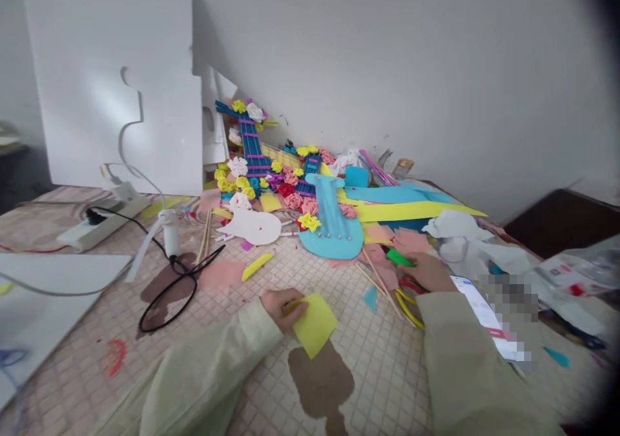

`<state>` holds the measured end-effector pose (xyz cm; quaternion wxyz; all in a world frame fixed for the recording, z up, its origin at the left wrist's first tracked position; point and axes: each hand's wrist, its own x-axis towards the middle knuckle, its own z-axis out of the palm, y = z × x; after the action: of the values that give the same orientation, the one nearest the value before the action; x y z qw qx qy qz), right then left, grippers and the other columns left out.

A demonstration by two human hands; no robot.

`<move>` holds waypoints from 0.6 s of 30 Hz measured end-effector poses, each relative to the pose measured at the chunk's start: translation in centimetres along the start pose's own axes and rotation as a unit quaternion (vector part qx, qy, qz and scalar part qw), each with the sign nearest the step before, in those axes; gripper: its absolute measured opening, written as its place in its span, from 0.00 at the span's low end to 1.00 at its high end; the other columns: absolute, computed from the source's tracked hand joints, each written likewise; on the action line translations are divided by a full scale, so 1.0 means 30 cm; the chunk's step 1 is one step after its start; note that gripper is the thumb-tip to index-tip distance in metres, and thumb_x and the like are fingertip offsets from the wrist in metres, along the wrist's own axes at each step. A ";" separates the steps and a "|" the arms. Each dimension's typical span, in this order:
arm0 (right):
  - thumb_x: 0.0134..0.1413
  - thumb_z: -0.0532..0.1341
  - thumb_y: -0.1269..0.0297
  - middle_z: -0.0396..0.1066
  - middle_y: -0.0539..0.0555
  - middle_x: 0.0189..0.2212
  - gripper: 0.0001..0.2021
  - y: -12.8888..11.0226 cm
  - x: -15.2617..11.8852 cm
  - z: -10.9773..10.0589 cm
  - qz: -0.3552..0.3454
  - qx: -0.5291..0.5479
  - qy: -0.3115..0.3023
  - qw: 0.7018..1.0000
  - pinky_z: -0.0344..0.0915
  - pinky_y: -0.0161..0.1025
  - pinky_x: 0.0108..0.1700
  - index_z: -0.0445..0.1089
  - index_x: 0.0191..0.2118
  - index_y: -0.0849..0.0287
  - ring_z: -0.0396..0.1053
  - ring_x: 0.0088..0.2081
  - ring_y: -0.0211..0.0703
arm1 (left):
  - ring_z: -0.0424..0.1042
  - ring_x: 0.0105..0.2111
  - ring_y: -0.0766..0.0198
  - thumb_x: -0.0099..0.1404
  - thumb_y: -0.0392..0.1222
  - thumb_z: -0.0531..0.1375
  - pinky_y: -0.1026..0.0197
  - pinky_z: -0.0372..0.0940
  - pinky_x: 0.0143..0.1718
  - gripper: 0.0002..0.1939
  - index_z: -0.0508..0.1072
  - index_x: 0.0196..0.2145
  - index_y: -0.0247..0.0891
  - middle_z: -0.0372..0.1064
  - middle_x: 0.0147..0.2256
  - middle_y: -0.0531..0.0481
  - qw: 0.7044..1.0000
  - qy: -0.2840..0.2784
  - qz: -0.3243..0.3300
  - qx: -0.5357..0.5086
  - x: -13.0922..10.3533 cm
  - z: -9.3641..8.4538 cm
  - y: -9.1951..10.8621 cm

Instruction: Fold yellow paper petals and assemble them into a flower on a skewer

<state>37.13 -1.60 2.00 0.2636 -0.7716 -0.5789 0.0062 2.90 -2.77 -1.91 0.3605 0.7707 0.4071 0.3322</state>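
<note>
A square yellow paper [315, 325] is pinched between the thumb and fingers of my left hand [285, 308], above the patterned tablecloth. My right hand [427, 272] reaches to the right side, next to a green object [399, 258] and the red and yellow handles [409, 301] of tools; its fingers are blurred and partly hidden, so its grip is unclear. Between the hands lie thin wooden sticks [378, 274] and a small blue paper scrap [371, 298]. Beyond them rests a light blue guitar-shaped piece [332, 229] with a yellow flower [309, 222] on it.
A glue gun [170, 232] with a looped black cable stands left, by a white power strip [104, 219]. Paper flowers [237, 184] and dark blue strips pile up at the back. A lit phone [484, 320] lies right, near crumpled plastic [504, 261]. White boards [116, 93] lean behind.
</note>
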 end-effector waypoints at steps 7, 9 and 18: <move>0.48 0.50 0.55 0.63 0.67 0.39 0.25 -0.032 0.027 -0.104 -0.010 -0.068 0.208 0.976 0.55 0.48 0.44 0.64 0.46 0.71 0.59 0.44 0.57 | 0.66 0.20 0.69 0.56 0.42 0.52 0.69 0.59 0.23 0.12 0.73 0.26 0.36 0.70 0.21 0.50 0.996 -0.039 0.085 0.006 -0.016 0.000 0.022; 0.49 0.51 0.53 0.63 0.64 0.39 0.24 -0.130 0.010 -0.122 -0.074 -0.029 0.217 0.973 0.57 0.44 0.43 0.64 0.46 0.66 0.61 0.41 0.52 | 0.67 0.20 0.68 0.57 0.43 0.52 0.69 0.60 0.23 0.12 0.74 0.26 0.36 0.71 0.21 0.48 0.991 -0.055 0.123 -0.017 -0.024 0.006 0.030; 0.51 0.56 0.60 0.67 0.56 0.33 0.12 -0.646 -0.163 0.145 -0.336 0.062 -0.225 0.913 0.59 0.37 0.38 0.70 0.39 0.60 0.65 0.35 0.43 | 0.65 0.17 0.65 0.52 0.40 0.50 0.64 0.60 0.23 0.14 0.75 0.25 0.40 0.68 0.17 0.47 0.954 -0.132 0.258 -0.079 -0.069 0.059 0.016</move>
<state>16.91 -0.54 4.83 0.1599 -0.4920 -0.8464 0.1266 3.59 -5.27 -2.88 0.3731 0.8555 0.1153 0.3400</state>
